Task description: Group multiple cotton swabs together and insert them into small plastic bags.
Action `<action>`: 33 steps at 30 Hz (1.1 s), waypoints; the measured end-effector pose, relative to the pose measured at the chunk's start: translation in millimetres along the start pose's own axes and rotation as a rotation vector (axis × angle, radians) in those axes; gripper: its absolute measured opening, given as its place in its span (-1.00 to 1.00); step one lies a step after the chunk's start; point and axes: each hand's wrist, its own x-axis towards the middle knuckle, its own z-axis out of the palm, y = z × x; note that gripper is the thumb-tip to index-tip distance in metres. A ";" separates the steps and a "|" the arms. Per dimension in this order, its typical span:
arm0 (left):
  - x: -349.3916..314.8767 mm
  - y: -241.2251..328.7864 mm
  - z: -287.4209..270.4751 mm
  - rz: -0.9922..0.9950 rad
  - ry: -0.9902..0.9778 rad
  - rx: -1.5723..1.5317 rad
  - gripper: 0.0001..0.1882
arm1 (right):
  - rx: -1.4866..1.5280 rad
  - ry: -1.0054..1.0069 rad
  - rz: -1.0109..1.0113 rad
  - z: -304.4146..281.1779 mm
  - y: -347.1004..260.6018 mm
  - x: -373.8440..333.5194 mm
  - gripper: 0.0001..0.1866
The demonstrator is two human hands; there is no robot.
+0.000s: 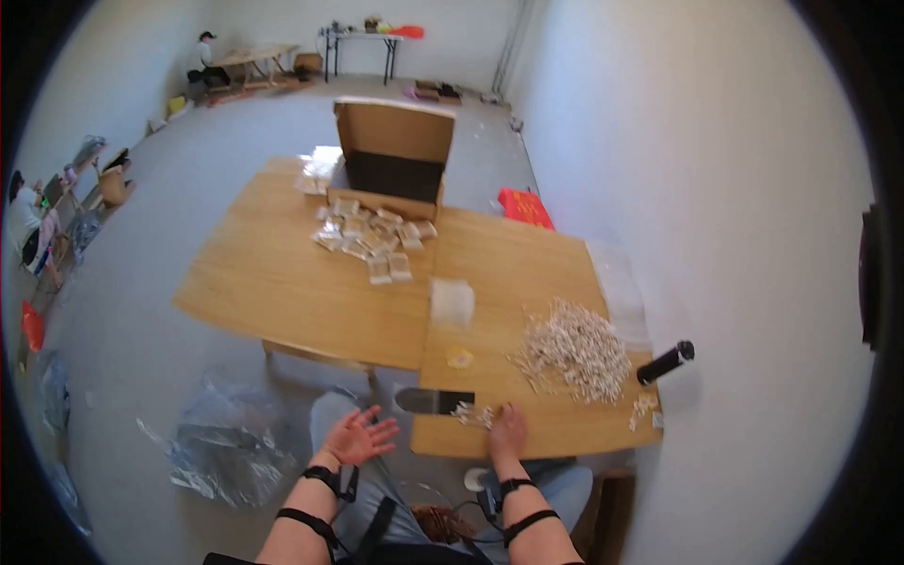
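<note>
My left hand (361, 436) is held palm up over my lap, just off the table's near edge, fingers spread and nothing in it. At the near edge of the wooden table (311, 301), my right hand (508, 433) rests with its fingers curled together; what they hold, if anything, is hidden. Touching or close beside it on the left lies a small group of short white sticks (471, 414), which look like cotton swabs. A dark flat strip (433, 402) reaches past the table edge next to them. Farther right spreads a large heap of the same white sticks (576, 350).
Several small clear packets (372, 235) lie before an open cardboard box (391, 193). A whitish stack (453, 303) and a yellowish piece (460, 358) sit mid-table. A black cylinder (665, 363) stands at the right edge, near the wall. Clear plastic bags (231, 438) lie on the floor.
</note>
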 end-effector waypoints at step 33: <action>164.5 -135.9 63.0 0.944 0.468 2.575 -0.42 | 0.101 0.250 -0.147 -24.3 3.8 -8.7 -0.60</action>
